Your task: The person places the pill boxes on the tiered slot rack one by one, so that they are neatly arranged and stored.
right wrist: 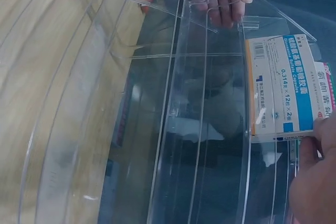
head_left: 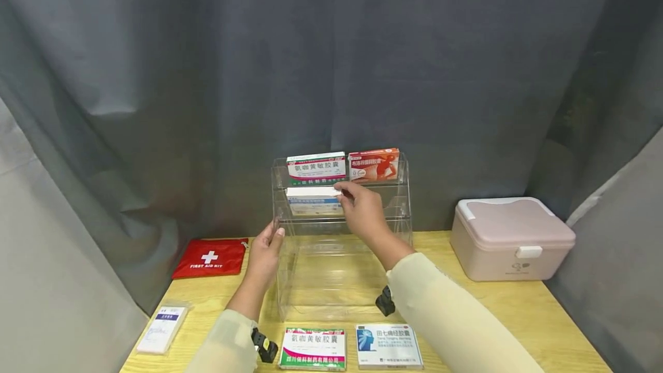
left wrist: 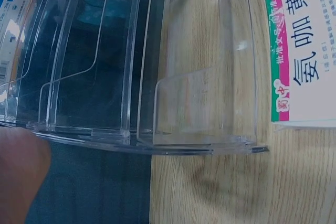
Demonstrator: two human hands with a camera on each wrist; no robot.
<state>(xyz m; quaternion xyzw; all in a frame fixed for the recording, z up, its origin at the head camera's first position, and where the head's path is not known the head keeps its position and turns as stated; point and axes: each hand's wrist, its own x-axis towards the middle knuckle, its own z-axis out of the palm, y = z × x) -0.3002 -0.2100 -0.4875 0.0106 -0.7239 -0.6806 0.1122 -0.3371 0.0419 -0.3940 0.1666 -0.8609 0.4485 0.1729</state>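
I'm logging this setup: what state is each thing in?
Clear rack: standing
Left hand: holding rack's side
Blue-white box: at second tier, held
Right hand: pinching that box
Upper green-white box: in top tier
Orange box: in top tier
Lower green-white box: lying flat
Blue-head box: lying flat
Pink case: lid shut
Red pouch: lying flat
White packet: lying flat

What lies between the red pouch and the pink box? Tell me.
Between pouch and box, the head view shows the left hand, clear rack and right forearm.
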